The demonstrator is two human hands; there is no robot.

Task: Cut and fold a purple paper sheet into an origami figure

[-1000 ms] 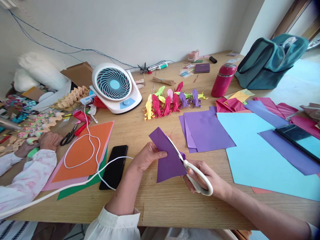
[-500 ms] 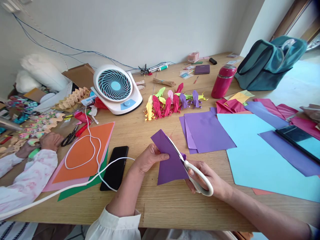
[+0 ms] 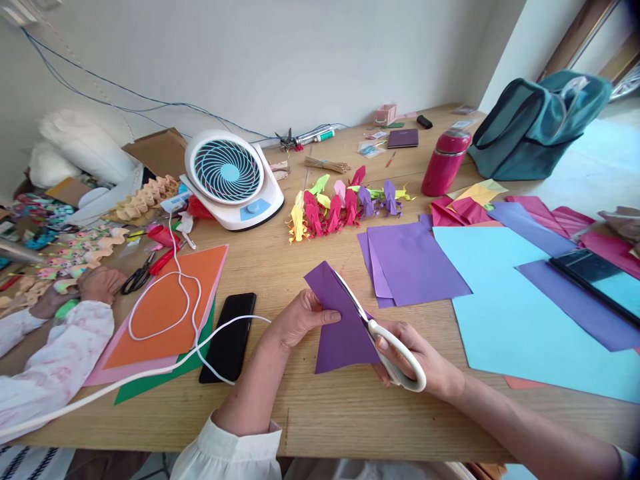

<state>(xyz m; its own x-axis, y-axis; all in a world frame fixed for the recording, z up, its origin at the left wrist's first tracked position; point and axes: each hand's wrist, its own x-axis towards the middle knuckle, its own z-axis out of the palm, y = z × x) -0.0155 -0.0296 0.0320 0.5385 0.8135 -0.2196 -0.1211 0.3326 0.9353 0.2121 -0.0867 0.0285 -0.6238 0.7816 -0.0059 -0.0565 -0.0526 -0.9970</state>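
My left hand [image 3: 305,319] pinches the left side of a dark purple sheet of paper [image 3: 343,340], thumb on top. In my right hand [image 3: 413,353] is a pair of white-handled scissors [image 3: 400,353], fingers through the handle loops. The scissor blades run up along the right edge of the purple paper, close together near its top. Both hands are above the wooden table. Lighter purple sheets [image 3: 415,267] lie just beyond my right hand. A black phone [image 3: 229,340] rests left of my left forearm, with a white cable [image 3: 200,347] over it.
Folded paper figures [image 3: 335,207] in several colours stand at mid-table, beside a white fan [image 3: 227,170]. Light blue sheets [image 3: 505,313], a pink flask [image 3: 447,162] and a teal bag [image 3: 530,130] are to the right. Another person's hands [image 3: 100,285] rest at left near black-handled scissors [image 3: 139,275] and orange paper [image 3: 160,313].
The purple paper has shifted and turned slightly to the right with my left hand. A small piece of purple behind the scissor blades no longer shows. The scissors have hardly moved.
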